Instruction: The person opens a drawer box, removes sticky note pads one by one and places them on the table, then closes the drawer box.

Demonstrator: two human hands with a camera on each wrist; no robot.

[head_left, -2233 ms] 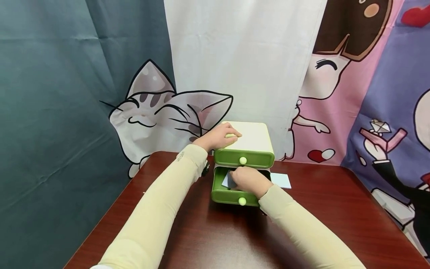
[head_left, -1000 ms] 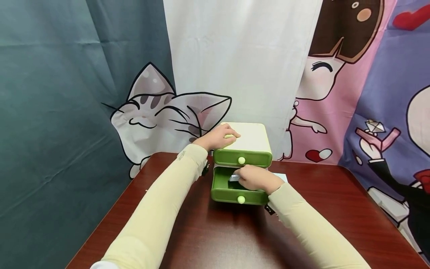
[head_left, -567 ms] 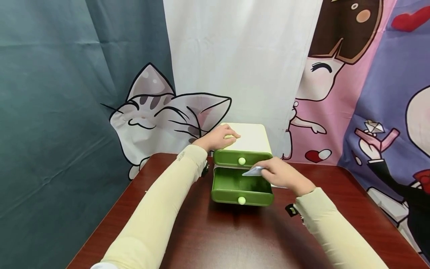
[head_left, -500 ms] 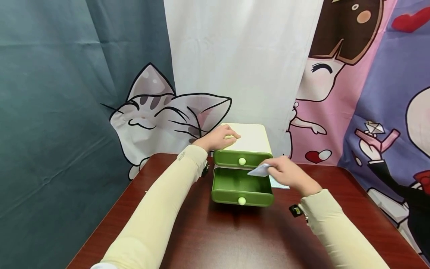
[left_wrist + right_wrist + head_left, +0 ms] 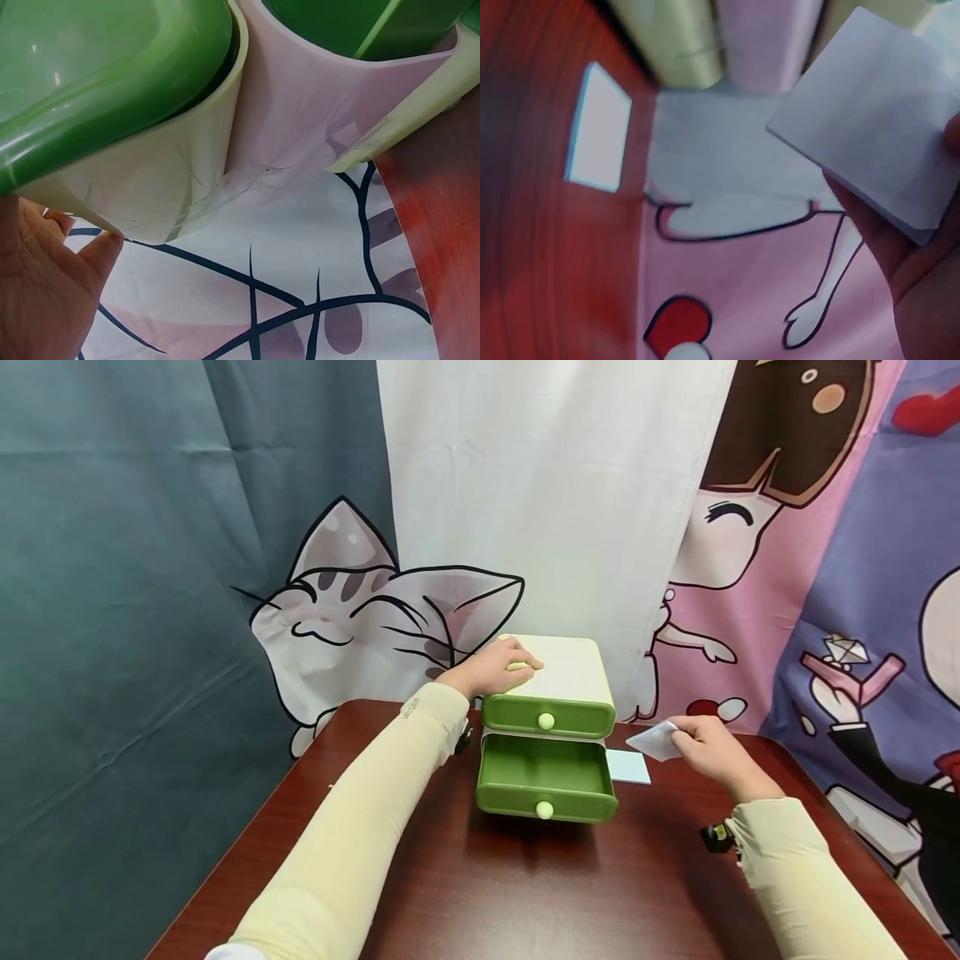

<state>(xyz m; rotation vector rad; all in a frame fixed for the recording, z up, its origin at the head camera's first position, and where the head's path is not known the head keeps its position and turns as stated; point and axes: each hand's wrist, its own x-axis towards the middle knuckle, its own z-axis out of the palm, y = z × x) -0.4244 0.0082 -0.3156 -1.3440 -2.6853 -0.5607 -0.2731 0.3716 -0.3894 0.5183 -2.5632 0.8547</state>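
Note:
My left hand (image 5: 495,668) rests on the cream top of a small two-drawer desk organizer (image 5: 558,652), near its left edge. In the left wrist view its thumb lies at the rim of the cream shell (image 5: 202,150). The organizer's upper green drawer (image 5: 577,718) is in; the lower drawer (image 5: 517,797) is pulled out, with its green inside bare. Right of the organizer, my right hand (image 5: 712,747) pinches a square white sticky note pad (image 5: 655,741) above the table. That pad (image 5: 870,112) shows flat and tilted in the right wrist view.
A light blue note pad (image 5: 628,767) lies on the reddish-brown table (image 5: 540,893), right beside the organizer. Behind the table hangs a printed cloth (image 5: 555,510) with cartoon figures. Each wrist wears a small black camera (image 5: 717,837).
My right hand has lifted the white sticky note pad out of the lower drawer and carried it to the right, uncovering the blue pad. The left hand stays on the organizer's top.

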